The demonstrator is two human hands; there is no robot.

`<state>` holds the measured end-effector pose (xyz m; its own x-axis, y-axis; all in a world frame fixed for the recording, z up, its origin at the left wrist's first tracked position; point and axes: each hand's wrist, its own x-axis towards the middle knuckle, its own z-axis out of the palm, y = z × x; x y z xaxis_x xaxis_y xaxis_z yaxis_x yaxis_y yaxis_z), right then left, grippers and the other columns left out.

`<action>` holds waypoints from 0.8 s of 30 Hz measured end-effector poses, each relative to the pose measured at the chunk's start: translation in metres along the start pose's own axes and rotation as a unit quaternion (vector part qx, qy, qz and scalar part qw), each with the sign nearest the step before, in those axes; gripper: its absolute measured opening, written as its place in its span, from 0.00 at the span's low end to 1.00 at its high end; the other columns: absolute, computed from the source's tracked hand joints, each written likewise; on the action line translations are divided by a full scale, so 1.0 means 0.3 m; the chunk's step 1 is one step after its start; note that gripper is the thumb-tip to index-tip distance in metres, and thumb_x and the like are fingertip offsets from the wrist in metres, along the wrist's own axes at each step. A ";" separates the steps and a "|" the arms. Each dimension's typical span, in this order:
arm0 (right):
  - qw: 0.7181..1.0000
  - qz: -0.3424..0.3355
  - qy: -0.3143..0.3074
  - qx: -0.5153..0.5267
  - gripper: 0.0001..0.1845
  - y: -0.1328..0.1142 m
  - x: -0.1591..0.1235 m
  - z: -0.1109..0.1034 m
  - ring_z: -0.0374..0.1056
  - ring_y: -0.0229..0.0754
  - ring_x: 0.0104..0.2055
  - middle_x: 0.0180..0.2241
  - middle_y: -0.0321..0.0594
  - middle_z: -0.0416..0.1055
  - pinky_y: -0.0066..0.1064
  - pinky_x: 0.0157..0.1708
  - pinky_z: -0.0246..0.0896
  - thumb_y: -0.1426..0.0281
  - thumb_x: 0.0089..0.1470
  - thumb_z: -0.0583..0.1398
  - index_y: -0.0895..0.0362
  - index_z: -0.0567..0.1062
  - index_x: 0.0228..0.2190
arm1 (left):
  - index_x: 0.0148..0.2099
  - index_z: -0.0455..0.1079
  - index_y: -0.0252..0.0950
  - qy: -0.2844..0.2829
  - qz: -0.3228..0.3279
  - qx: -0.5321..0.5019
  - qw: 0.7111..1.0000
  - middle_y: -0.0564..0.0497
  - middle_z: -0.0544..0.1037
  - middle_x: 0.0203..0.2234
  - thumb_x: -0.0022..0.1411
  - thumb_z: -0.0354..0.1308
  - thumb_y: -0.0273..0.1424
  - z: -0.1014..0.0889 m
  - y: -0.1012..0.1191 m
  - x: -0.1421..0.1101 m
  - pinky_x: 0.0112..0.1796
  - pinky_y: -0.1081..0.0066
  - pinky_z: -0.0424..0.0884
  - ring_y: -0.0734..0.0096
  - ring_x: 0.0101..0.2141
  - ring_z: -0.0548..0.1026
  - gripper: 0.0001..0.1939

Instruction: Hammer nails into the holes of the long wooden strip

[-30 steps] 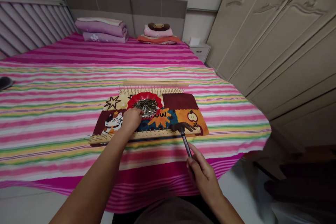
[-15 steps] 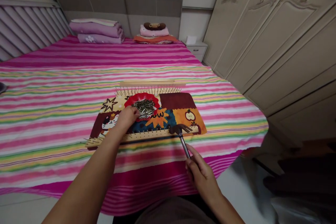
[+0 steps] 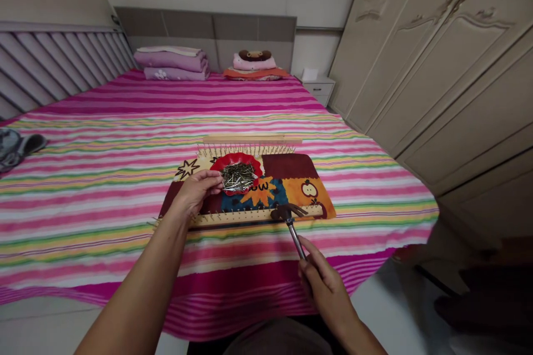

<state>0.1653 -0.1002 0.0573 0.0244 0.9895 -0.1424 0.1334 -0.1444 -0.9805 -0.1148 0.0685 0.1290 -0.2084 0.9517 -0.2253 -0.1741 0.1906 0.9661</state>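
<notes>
At nine o'clock of the red bowl (image 3: 257,164), your left hand (image 3: 196,189) is reaching to the nails (image 3: 239,176), its grip impossible to tell; at five o'clock, your right hand (image 3: 327,285) is clamping the hammer (image 3: 294,234), its head overlapping the wooden strip (image 3: 244,215)

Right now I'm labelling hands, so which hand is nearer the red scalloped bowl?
Left. The left hand has its fingers at the red scalloped bowl's left edge; the right hand is farther, toward the person, gripping the claw hammer.
</notes>
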 end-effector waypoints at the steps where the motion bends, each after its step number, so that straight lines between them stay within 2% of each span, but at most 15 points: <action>1: 1.000 -0.001 -0.001 0.001 0.29 -0.002 -0.003 0.001 0.55 0.35 0.22 0.23 0.33 0.62 0.26 0.22 0.53 0.58 0.58 0.54 0.56 0.67 0.58 | 0.29 0.71 0.32 -0.002 0.001 -0.010 1.000 0.53 0.76 0.20 0.33 0.70 0.26 -0.007 0.001 -0.017 0.24 0.77 0.70 0.76 0.22 0.74 0.16; 6: 1.000 -0.007 0.004 0.012 0.29 -0.011 -0.015 0.008 0.56 0.34 0.21 0.23 0.33 0.63 0.25 0.21 0.54 0.58 0.57 0.56 0.57 0.68 0.57 | 0.30 0.71 0.33 -0.012 0.012 -0.043 0.999 0.54 0.76 0.19 0.36 0.69 0.26 -0.022 -0.011 -0.098 0.24 0.77 0.72 0.76 0.21 0.74 0.15; 10: 0.999 0.008 0.002 0.032 0.30 -0.013 -0.020 0.012 0.54 0.34 0.20 0.21 0.31 0.61 0.25 0.20 0.52 0.57 0.55 0.57 0.57 0.68 0.56 | 0.30 0.75 0.31 -0.001 -0.028 -0.064 0.998 0.50 0.79 0.22 0.37 0.67 0.24 -0.033 -0.038 -0.158 0.28 0.78 0.74 0.76 0.24 0.76 0.12; 14: 0.999 0.025 -0.010 0.035 0.31 -0.012 -0.025 0.014 0.52 0.33 0.19 0.21 0.31 0.61 0.24 0.18 0.48 0.58 0.56 0.57 0.56 0.66 0.58 | 0.31 0.77 0.30 0.017 -0.051 -0.075 0.996 0.48 0.79 0.23 0.35 0.68 0.23 -0.074 -0.084 -0.208 0.31 0.76 0.76 0.73 0.27 0.77 0.14; 19: 0.998 0.033 -0.007 0.050 0.31 -0.009 -0.025 0.029 0.51 0.33 0.18 0.20 0.30 0.59 0.24 0.16 0.46 0.57 0.56 0.56 0.56 0.66 0.58 | 0.31 0.77 0.32 0.065 -0.047 -0.075 0.994 0.50 0.79 0.23 0.31 0.72 0.26 -0.130 -0.159 -0.251 0.29 0.75 0.76 0.74 0.24 0.76 0.18; 24: 1.000 0.004 -0.012 0.024 0.29 0.005 -0.013 0.035 0.54 0.34 0.19 0.21 0.32 0.62 0.25 0.18 0.52 0.57 0.55 0.56 0.55 0.69 0.56 | 0.28 0.76 0.32 0.116 -0.021 -0.076 0.990 0.50 0.80 0.28 0.29 0.74 0.32 -0.139 -0.240 -0.270 0.27 0.78 0.74 0.76 0.26 0.75 0.19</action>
<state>0.1550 -0.1042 0.0548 0.0021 0.9881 -0.1537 0.0858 -0.1533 -0.9844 -0.1254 -0.0324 0.0725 -0.4106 0.8590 -0.3058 -0.3268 0.1744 0.9288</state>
